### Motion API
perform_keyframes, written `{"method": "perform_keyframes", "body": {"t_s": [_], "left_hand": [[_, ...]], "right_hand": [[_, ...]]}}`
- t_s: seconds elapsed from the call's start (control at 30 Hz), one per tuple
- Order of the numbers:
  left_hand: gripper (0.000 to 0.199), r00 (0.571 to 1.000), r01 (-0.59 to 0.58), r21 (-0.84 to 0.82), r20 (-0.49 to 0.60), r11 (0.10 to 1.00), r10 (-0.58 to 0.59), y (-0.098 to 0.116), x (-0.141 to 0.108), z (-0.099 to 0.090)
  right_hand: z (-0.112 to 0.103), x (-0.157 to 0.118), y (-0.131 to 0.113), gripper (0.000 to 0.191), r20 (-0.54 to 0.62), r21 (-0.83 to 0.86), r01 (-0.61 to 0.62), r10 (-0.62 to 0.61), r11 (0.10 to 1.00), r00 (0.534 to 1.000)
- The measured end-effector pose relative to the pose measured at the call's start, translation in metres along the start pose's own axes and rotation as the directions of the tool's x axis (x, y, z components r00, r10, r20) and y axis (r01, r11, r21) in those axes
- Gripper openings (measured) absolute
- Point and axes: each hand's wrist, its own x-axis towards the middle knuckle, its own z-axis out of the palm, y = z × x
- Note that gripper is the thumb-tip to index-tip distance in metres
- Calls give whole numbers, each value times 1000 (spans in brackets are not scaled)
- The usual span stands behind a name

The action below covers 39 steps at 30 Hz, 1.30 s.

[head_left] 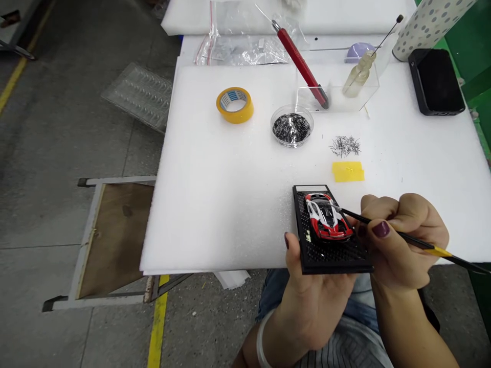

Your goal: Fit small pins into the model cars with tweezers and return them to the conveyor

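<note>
My left hand [310,301] grips a black display base [330,260] from below, tilted over the table's front edge. On that base sits a small red and white model car [329,217]. Between the thumb and fingers of my right hand [402,240] is a thin black paintbrush [416,241] with a yellow band. Its tip meets the side of the car near the windows; whether it touches cannot be made out. Beyond the base lie a yellow tape piece [348,171] with tiny bits on it and a scatter of fine black slivers [346,146].
A round clear dish [292,127] of black slivers stands mid-table, near a yellow tape roll [235,105]. Behind are a red pen-like tool [301,64], a small glass bottle [358,76] in a clear tray, a black device [436,82] and plastic bags [245,48].
</note>
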Motion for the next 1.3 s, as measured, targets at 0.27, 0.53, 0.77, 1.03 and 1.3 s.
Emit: {"method": "perform_keyframes", "body": {"t_s": [0.27, 0.53, 0.77, 1.03, 1.3], "left_hand": [[45, 1000, -8, -16, -4, 1000, 8, -1, 1, 0], [46, 999, 8, -40, -53, 999, -10, 0, -1, 5], [45, 999, -3, -54, -46, 999, 1, -1, 0, 5], [43, 998, -7, -63, -59, 998, 4, -1, -1, 6], [40, 998, -14, -70, -58, 997, 10, -1, -2, 6]], "right_hand": [[-9, -1, 4, 30, 37, -13, 25, -24, 1000, 999], [3, -1, 4, 28, -4, 122, 70, -70, 990, 998], [1, 0, 7, 27, 20, 130, 87, -90, 988, 996], [1, 0, 8, 26, 15, 130, 93, -96, 987, 995], [-1, -1, 8, 26, 30, 141, 92, -97, 986, 995]]}}
